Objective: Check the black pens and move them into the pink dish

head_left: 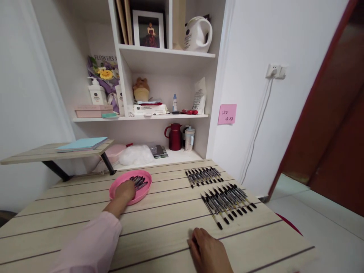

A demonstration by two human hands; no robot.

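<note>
My left hand [126, 191] reaches into a pink round bowl [113, 182] at the left of the table. Dark pens or pen parts [139, 181] lie in the bowl just beyond the hand. Its fingers are hidden behind the back of the hand. Near the front of the table rests my right hand [209, 248], fingers curled in and closed, with nothing seen sticking out. Beyond it, several black-tipped pens [227, 201] lie side by side in a slanted row. Farther back is another row of similar pens [203, 176].
A small raised shelf [42, 151] with blue paper [82, 144] stands at the left. Behind the table, a white shelf unit [170, 57] holds a dark red jug [174, 137], a pale cup [189, 138] and a white plastic bag [136, 154]. A pink note [227, 113] sticks to the wall.
</note>
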